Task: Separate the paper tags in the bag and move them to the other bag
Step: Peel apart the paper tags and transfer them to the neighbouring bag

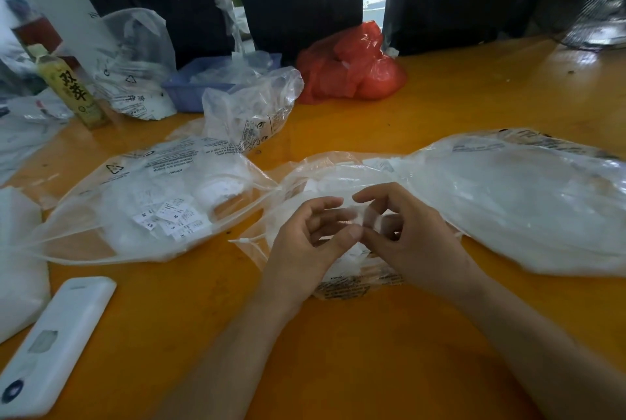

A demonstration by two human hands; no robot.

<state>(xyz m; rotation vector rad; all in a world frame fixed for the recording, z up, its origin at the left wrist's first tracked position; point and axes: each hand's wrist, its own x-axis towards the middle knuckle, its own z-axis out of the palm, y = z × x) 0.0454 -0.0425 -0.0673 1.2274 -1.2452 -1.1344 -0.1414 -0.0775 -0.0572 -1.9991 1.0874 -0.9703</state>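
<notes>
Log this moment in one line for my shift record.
left hand: pinching paper tags | right hand: pinching same tags | separated tags in left bag

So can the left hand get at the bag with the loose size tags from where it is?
Probably yes. The bag of tags lies flat just beside the left hand with only bare table between them, but both hands are busy pinching a small tag.

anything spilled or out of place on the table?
Nothing spilled. The loose size tags lie inside the clear bag on the left, none on the orange table. Both hands, left hand and right hand, meet over the middle bag, pinching something small and blurred.
</notes>
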